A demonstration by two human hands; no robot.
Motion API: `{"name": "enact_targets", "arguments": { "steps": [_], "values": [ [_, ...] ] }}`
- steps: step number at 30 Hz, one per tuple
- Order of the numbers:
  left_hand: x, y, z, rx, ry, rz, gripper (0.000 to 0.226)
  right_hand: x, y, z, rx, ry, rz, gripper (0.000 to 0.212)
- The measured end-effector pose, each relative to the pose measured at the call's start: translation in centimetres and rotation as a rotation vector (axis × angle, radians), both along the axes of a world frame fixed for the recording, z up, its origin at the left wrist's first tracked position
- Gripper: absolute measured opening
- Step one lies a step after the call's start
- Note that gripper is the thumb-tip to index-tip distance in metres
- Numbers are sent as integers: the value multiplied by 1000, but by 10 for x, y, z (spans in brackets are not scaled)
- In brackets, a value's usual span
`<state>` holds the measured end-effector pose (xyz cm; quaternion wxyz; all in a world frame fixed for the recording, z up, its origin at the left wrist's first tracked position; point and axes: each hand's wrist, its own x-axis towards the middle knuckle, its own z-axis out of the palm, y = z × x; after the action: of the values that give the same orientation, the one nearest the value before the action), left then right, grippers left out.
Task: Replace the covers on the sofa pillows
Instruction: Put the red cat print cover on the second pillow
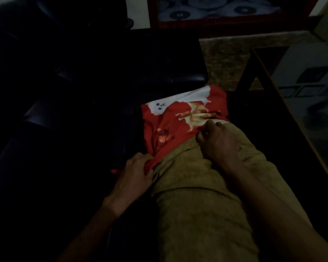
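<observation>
A tan, olive-coloured pillow [201, 201] lies lengthwise in front of me, its far end inside a red cover [165, 121] with white and orange print. My left hand [134, 174] grips the cover's open edge at the pillow's left side. My right hand [216, 140] pinches the same edge on top of the pillow, fingers curled into the cloth. The cover wraps only the far part of the pillow and is bunched there.
A dark leather sofa [64, 103] fills the left and middle, very dim. A glass-topped table with a wooden rim [284, 95] stands close on the right. Patterned carpet [225, 59] shows beyond the cover.
</observation>
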<state>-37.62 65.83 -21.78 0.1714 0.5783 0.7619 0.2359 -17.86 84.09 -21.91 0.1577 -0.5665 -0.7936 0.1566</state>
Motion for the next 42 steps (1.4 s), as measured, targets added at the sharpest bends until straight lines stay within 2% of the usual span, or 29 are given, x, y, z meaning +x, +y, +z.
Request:
{"name": "enact_targets", "arguments": {
  "steps": [4,7,10,12,14,16,19,22,23,25,27,28,32,39,42],
  "values": [
    [9,1,9,6,-22,70,9,2,2,3,-17,-6,15,32],
    [13,1,22,-18,-4,80,27,4,8,5,-1,0,33,32],
    [5,16,37,-264,1,57,36,9,26,10,14,-60,25,38],
    [2,33,50,-424,137,16,46,13,39,14,9,-126,-9,44],
    [7,53,65,-466,302,14,57,17,51,15,-29,-159,-54,47],
    [18,72,70,-385,345,44,55,21,62,14,-93,-145,-84,49],
    [40,104,55,-201,189,-1,57,28,78,11,-163,-113,-49,48],
    [62,128,27,-167,49,-126,70,33,91,9,-234,-143,-2,38],
    [68,133,17,-140,29,-119,65,34,96,7,-241,-128,-3,32],
    [75,137,7,-17,31,-41,39,35,103,5,-232,-112,-2,27],
    [75,139,5,83,50,5,15,37,111,2,-198,-125,14,30],
    [74,137,4,117,44,1,11,40,115,1,-177,-142,13,30],
    [70,125,7,169,35,-39,11,62,134,-4,-190,-122,-92,27],
    [54,124,24,277,67,-88,20,102,144,-12,-317,-50,-204,47],
    [49,122,28,310,75,-98,24,120,135,-9,-405,-1,-220,40]
  ]
}}
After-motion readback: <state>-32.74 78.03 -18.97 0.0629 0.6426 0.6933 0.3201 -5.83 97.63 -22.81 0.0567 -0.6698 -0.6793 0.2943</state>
